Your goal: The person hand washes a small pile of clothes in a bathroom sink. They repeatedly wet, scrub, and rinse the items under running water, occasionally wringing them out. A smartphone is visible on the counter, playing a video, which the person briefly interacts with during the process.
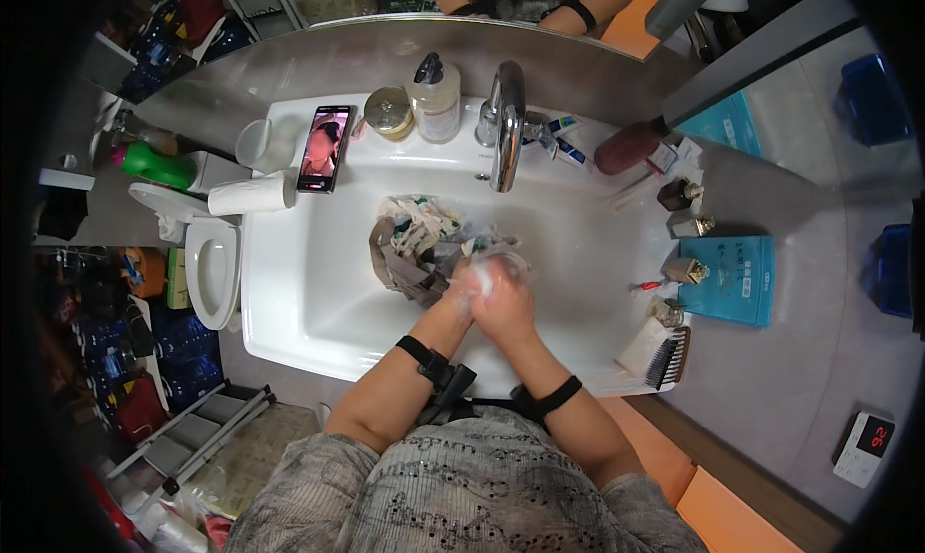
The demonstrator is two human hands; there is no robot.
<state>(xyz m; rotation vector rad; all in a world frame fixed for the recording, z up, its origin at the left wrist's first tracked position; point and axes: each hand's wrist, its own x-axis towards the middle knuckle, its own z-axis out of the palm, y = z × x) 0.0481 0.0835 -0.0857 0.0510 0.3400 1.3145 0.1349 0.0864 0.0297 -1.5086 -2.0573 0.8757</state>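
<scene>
In the white washbasin (578,307) lies a bundle of wet cloth (415,228), part white with a green pattern, part grey-brown. My left hand (466,282) and my right hand (500,300) are pressed together over the bundle's right end, with white suds between and around them. Motion blur and foam hide the fingers, so whether either hand grips a piece of the cloth cannot be made out. Beyond my hands the chrome faucet (508,134) arches over the basin.
Along the back rim stand a smartphone (324,148), a round jar (390,114) and a pump bottle (436,108). A paper roll (253,193) lies on the left rim. Toothpaste tubes (567,148), small bottles (676,194) and a hairbrush (668,358) occupy the right side.
</scene>
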